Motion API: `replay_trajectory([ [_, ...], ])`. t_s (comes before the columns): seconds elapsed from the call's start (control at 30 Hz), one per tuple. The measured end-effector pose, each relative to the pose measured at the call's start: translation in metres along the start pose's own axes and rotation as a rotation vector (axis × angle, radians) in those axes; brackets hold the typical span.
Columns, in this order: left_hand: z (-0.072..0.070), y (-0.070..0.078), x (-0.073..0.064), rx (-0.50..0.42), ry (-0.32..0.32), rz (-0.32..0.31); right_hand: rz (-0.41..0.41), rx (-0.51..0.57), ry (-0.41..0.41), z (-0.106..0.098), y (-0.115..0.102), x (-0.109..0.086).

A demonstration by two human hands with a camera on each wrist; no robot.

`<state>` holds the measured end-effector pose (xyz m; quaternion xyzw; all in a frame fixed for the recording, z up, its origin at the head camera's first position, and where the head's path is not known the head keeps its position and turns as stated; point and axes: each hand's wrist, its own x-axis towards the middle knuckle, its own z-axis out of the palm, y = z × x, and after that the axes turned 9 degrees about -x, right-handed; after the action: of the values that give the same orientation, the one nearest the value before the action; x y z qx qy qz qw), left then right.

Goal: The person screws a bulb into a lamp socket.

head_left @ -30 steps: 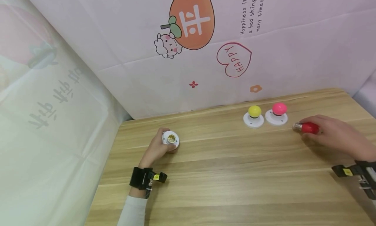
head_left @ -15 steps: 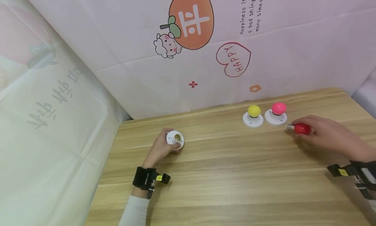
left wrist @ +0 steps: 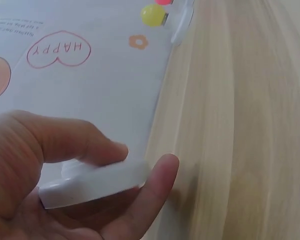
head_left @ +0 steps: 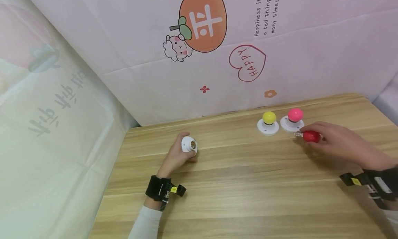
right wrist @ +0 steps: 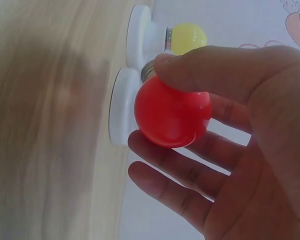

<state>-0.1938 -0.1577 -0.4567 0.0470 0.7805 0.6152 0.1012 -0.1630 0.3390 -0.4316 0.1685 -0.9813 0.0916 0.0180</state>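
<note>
My left hand [head_left: 177,158] grips a round white bulb socket [head_left: 187,145] by its base, thumb across the front. Its brass-lined opening is tilted toward the right. In the left wrist view the socket's base [left wrist: 95,185] lies between thumb and fingers. Over at the right, my right hand [head_left: 339,142] pinches a red light bulb [head_left: 312,136], its metal screw end pointing left. The right wrist view shows the thumb on the red bulb [right wrist: 172,112] near its screw threads, with fingers behind and below it.
A yellow bulb [head_left: 269,117] and a pink bulb [head_left: 295,114] stand upright in white sockets near the back edge of the wooden table [head_left: 236,183]. The red bulb's tip is close to the pink bulb's socket [head_left: 289,125]. Printed cloth [head_left: 149,90] hangs behind.
The left hand has moved slightly right and tipped the socket, turning its opening rightward. The right hand has carried the red bulb leftward. The yellow and pink bulbs stay in place.
</note>
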Motion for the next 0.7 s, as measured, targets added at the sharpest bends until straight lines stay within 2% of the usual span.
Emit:
replay_trajectory([
  [0.03,0.002,0.0,0.0,-0.021,-0.016,0.001,-0.007,0.005,0.002,0.0,-0.001,0.001],
  [0.1,0.007,0.01,-0.005,-0.06,-0.047,0.003,-0.023,0.011,0.004,-0.002,-0.004,0.002],
  [0.27,0.018,0.036,-0.017,-0.036,-0.072,0.012,-0.04,0.023,0.004,-0.003,-0.011,0.005],
  [0.43,0.024,0.032,-0.014,-0.018,-0.099,0.016,-0.058,0.015,0.024,-0.004,-0.019,0.009],
  [0.6,0.029,0.016,-0.004,-0.111,-0.134,0.011,-0.071,-0.01,0.063,-0.007,-0.032,0.014],
  [0.7,0.033,0.014,-0.001,-0.156,-0.152,0.018,-0.087,-0.02,0.077,-0.008,-0.041,0.016],
])
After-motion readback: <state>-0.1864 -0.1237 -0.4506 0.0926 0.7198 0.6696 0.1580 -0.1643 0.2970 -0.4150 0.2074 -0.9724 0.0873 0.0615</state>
